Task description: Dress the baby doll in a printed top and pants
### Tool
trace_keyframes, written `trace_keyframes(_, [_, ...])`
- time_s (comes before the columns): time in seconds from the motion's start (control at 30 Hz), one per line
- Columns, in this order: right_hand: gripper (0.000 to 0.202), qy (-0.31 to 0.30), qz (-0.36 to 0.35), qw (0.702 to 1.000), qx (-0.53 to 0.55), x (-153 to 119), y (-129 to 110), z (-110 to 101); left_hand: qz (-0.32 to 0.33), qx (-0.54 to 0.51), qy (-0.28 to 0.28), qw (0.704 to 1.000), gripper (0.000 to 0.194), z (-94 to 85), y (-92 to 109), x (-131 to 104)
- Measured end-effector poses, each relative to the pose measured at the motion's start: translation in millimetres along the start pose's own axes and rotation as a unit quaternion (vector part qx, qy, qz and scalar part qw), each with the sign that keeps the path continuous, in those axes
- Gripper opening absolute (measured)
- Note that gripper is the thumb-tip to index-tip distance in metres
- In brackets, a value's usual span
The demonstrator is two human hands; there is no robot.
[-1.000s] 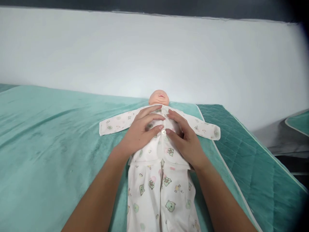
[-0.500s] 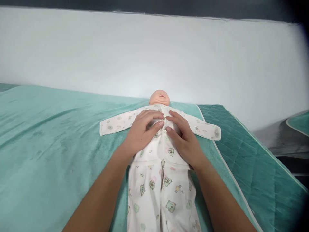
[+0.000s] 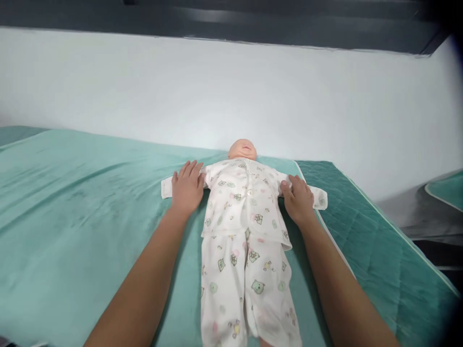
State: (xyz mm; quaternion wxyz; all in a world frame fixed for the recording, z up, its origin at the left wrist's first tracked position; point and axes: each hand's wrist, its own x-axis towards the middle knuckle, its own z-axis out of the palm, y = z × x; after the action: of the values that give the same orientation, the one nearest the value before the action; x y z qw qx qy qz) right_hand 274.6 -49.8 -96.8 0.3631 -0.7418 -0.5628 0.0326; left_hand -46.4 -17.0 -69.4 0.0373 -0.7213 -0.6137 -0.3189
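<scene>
A baby doll (image 3: 242, 150) lies on its back, head toward the wall. It wears a white long-sleeved top (image 3: 235, 202) with a printed animal pattern and buttons down the front, and matching trousers (image 3: 224, 289). Both sleeves stretch out to the sides. My left hand (image 3: 188, 188) lies open across the left sleeve, fingers extended. On the right sleeve (image 3: 320, 197) rests my right hand (image 3: 298, 197), open with its fingers a little bent. Parts of both sleeves are hidden under my hands. A bit of the doll's leg (image 3: 265, 343) shows at the bottom edge.
A light green sheet (image 3: 90, 231) lies under the doll. To the right is a darker quilted green mat (image 3: 361, 231) with pale edging. The white wall (image 3: 217, 91) rises behind the doll's head, with a dark beam (image 3: 231, 24) above it.
My hands have moved apart from the middle of the doll's chest, outward onto the two sleeves. The top's front is now uncovered. The view has tilted slightly upward.
</scene>
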Motion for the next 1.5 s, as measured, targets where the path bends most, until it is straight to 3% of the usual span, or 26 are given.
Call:
trace_keyframes(0.17, [0.061,-0.015,0.034,0.997,-0.069,-14,28,-14,-0.029,0.090,-0.097,0.991,0.061,-26.4,-42,-37])
trace_keyframes(0.27, [0.061,-0.014,0.014,0.997,-0.070,-21,38,-18,-0.046,0.090,-0.154,0.983,0.058,-35.0,-67,-44])
trace_keyframes(0.4, [0.055,0.049,-0.046,0.998,-0.015,-36,32,-22,-0.068,0.087,-0.118,0.987,0.056,-40.9,-82,-37])
trace_keyframes(0.5, [0.054,0.065,-0.115,0.988,0.082,-64,16,-30,-0.062,0.074,-0.029,0.995,0.054,-45.6,-69,-42])
trace_keyframes(0.6, [0.049,-0.027,-0.165,0.974,0.156,-109,0,-44,-0.004,-0.028,0.042,0.999,0.044,-50.1,-34,-72])
trace_keyframes(0.67, [0.048,-0.116,-0.176,0.963,0.165,-140,-6,-55,0.050,-0.109,0.025,0.992,0.042,-53.6,-7,-107])
trace_keyframes(0.77, [0.047,-0.138,-0.145,0.966,0.164,-182,-6,-72,0.153,-0.152,-0.050,0.975,0.042,-62.5,25,-166])
trace_keyframes(0.87, [0.042,-0.105,-0.123,0.968,0.190,-215,-12,-91,0.137,-0.165,-0.059,0.975,0.044,-75.5,41,-216])
trace_keyframes(0.97, [0.040,-0.119,-0.189,0.955,0.195,-238,-35,-106,0.099,-0.177,-0.067,0.977,0.039,-87.1,48,-248])
trace_keyframes(1.07, [0.030,-0.158,-0.279,0.942,0.099,-249,-64,-108,0.083,-0.164,-0.075,0.980,0.035,-91.9,55,-262])
trace_keyframes(1.2, [0.020,-0.146,-0.301,0.942,0.006,-248,-88,-96,0.064,-0.145,-0.063,0.985,0.013,-93.8,65,-259])
trace_keyframes(1.4, [0.014,-0.122,-0.294,0.946,0.053,-252,-95,-98,0.046,-0.144,0.017,0.988,0.006,-107.3,64,-260])
trace_keyframes(1.5, [0.014,-0.128,-0.305,0.941,0.069,-261,-91,-105,0.026,-0.121,0.009,0.992,0.004,-108.2,61,-270])
